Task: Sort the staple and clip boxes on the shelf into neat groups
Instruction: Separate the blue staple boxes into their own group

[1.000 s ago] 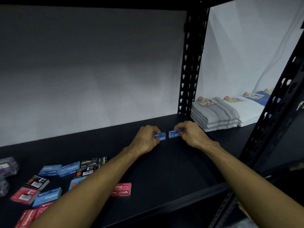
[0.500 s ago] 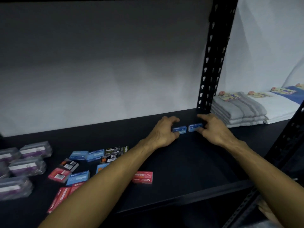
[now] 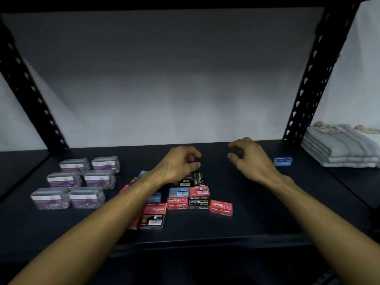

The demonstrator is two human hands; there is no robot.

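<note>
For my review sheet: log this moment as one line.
left hand: empty, over mixed staple boxes | right hand: empty | blue box: placed right

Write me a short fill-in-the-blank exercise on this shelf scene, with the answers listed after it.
1. The clear clip boxes stand in two columns and number ____.
2. The lone box beside the folded towels is coloured ____.
3. The left hand and the right hand each hold ____.
4. The mixed staple boxes lie to the ____ of the clear clip boxes.

Answers: six; blue; nothing; right
</note>
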